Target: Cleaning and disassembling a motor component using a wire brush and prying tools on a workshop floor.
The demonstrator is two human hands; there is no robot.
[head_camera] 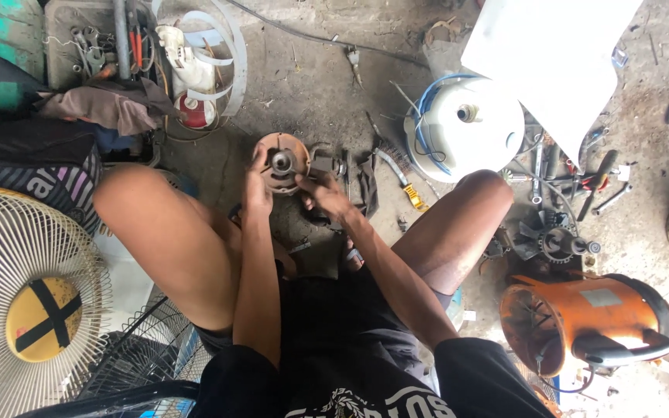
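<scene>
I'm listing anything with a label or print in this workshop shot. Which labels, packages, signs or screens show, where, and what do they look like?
Grey label: rectangular, on top of the orange blower, lower right.
Striped bag: left, above the fan; black with pink and white print.
White sheet: top right, blank.
No screens or signs.

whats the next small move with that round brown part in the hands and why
Probably steady the round brown housing with the left hand and let the right hand work at its right edge. The left hand already grips the rim, the right fingers touch that side, and the central hub faces up, unobstructed.
</scene>
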